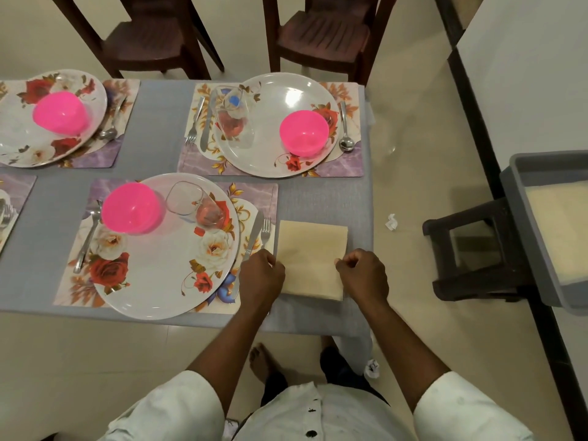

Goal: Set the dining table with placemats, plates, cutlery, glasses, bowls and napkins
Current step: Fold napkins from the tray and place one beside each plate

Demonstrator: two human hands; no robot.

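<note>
Grey dining table [321, 198] on a pale tiled floor [413, 128], seen from above. Two dark brown chairs [321, 36] stand at the far side, pulled back from the edge. Right of the table a dark stool [471, 249] stands next to a grey tray [521, 218] with cream sheets stacked inside. Small crumpled white paper scraps lie on the floor, one near the stool [391, 222], one by the table leg.

Near place setting: floral placemat [254, 192] under a floral plate [165, 275]. Pink bowl [130, 207] and a clear glass [197, 203] lying on its side both sit on the plate. Spoon [86, 238] on the mat left of the plate; knife [253, 238] and fork [265, 230] side by side on the mat right of it. Far right setting has the same layout mirrored: plate [286, 100], pink bowl [304, 132], glass on its side, fork and knife left, spoon right. A third setting at far left is partly cut off, a fourth barely enters the frame at the left edge.

Cream napkin [313, 259] lies flat on the table just right of the near placemat, close to the table's right corner.

Left hand [261, 276] has fingers curled down, pinching the napkin's left edge, knuckles just beside the knife handle. Right hand [362, 275] also curled, thumb and fingertips pinching the napkin's right edge. Both hands are at the napkin's near half, opposite each other. White sleeves reach to about the elbows.
</note>
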